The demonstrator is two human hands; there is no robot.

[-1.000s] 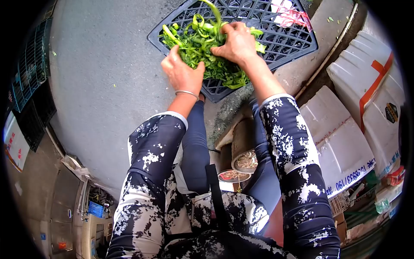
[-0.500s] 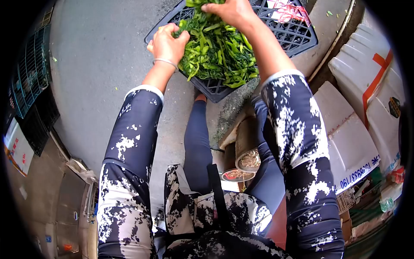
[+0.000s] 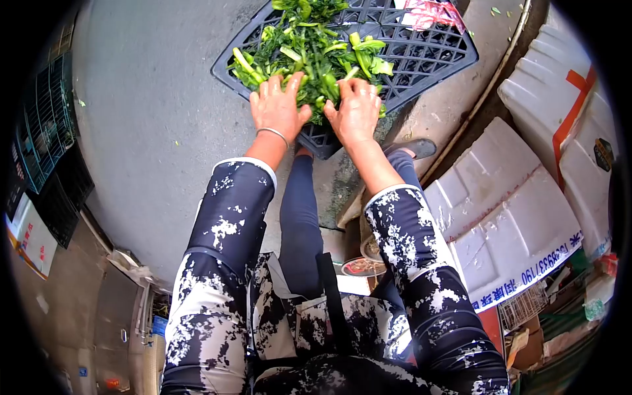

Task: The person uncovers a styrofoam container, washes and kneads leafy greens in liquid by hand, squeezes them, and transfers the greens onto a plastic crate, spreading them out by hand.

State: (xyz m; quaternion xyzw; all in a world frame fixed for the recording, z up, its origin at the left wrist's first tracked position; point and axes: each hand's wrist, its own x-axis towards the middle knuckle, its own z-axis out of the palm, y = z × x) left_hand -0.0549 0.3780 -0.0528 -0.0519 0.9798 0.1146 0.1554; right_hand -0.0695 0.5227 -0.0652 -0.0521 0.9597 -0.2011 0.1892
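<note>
A heap of wet, dark leafy greens (image 3: 322,64) with pale green stems lies on a black plastic crate (image 3: 428,56) with a lattice surface. At the heap's near left side, my left hand (image 3: 278,108), with a bangle on the wrist, curls its fingers into the greens. Beside it my right hand (image 3: 357,113) grips the near right part, fingers bent over the stems and thumb turned inward. The fingertips of both hands are partly hidden among the leaves.
A red-and-white plastic wrapper (image 3: 433,14) lies on the crate's far right. White foam boxes (image 3: 513,204) with blue writing stand at right. Wire cages (image 3: 49,125) line the left. Near my right leg is a round container (image 3: 363,266). Grey pavement (image 3: 145,131) surrounds the crate.
Both hands have come nearer to my body, the right one also moving left, down from the heap's far end. The greens have shifted and spread, baring more of the crate's right side.
</note>
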